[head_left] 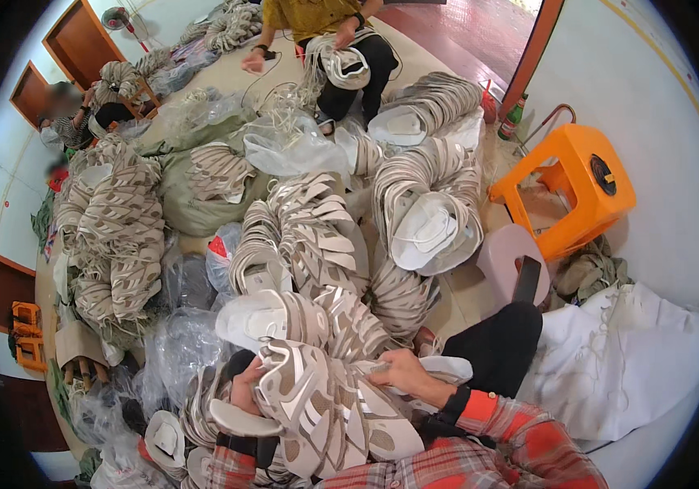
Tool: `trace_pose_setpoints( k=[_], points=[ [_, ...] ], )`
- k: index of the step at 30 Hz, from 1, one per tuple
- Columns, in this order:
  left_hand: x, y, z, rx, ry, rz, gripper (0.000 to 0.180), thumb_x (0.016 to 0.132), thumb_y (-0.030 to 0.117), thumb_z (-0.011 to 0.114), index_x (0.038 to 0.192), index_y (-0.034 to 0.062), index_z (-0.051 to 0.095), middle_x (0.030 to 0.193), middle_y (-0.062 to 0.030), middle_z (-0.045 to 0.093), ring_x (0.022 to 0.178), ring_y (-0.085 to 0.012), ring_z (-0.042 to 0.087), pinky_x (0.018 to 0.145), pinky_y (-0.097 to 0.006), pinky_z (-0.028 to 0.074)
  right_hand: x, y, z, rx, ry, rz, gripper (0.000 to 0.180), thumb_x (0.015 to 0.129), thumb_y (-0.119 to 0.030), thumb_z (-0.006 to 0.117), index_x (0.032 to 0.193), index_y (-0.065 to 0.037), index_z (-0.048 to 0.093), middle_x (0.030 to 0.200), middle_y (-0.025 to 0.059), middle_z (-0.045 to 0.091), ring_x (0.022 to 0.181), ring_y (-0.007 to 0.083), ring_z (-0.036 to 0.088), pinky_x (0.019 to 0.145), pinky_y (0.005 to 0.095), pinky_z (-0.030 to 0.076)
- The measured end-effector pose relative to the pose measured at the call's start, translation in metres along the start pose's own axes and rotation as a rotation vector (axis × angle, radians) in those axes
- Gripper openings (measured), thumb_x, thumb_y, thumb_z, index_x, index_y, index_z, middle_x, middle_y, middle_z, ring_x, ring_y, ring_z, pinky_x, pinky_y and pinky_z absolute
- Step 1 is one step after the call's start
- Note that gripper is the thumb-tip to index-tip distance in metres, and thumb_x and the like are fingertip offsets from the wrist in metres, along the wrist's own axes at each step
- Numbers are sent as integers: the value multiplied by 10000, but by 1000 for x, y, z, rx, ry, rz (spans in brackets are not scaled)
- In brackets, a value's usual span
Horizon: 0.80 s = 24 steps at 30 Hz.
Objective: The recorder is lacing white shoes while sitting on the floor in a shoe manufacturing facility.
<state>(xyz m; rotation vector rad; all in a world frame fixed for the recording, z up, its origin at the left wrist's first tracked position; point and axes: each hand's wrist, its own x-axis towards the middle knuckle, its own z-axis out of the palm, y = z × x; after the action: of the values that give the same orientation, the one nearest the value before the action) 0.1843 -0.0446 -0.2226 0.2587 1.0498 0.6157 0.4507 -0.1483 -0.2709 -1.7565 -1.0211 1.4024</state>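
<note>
Across my lap lies a bundle of nested beige-and-white shoe uppers [313, 399] with mesh panels. My left hand [245, 386] is wrapped round the bundle's left end, its fingers partly hidden behind the uppers. At the other end, my right hand [408, 376] grips the edge of the uppers with its fingers closed. Just beyond the bundle, another row of uppers [272, 318] lies with its pale inside facing up. A longer stack of uppers [309, 236] stretches away from me in the middle.
More stacked uppers [117, 236] rise at the left, near clear plastic bags [178, 359]. To the right stand an orange stool [586, 163], a pinkish stool [496, 261] and white cloth [618, 367]. Across from me, a seated person [309, 20] handles an upper. A green bottle [512, 118] stands near the doorway.
</note>
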Motion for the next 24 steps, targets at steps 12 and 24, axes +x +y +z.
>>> trace_pose_setpoints(
  k=[12,24],
  points=[
    [-52,64,116,45,-294,220,444,773,206,452,1178,25,480,1042,-164,594,904,-307,610,819,-428,511,-57,-89,-42,390,175,-24,208,699,-136,758,757,10,622,679,27,612,582,56,513,506,204,383],
    [91,9,82,72,-363,162,441,788,137,427,1191,-26,502,1086,-192,585,959,-328,593,844,-434,496,74,192,27,468,450,-219,204,773,-78,610,953,16,628,761,21,628,670,119,570,609,252,453]
  ],
)
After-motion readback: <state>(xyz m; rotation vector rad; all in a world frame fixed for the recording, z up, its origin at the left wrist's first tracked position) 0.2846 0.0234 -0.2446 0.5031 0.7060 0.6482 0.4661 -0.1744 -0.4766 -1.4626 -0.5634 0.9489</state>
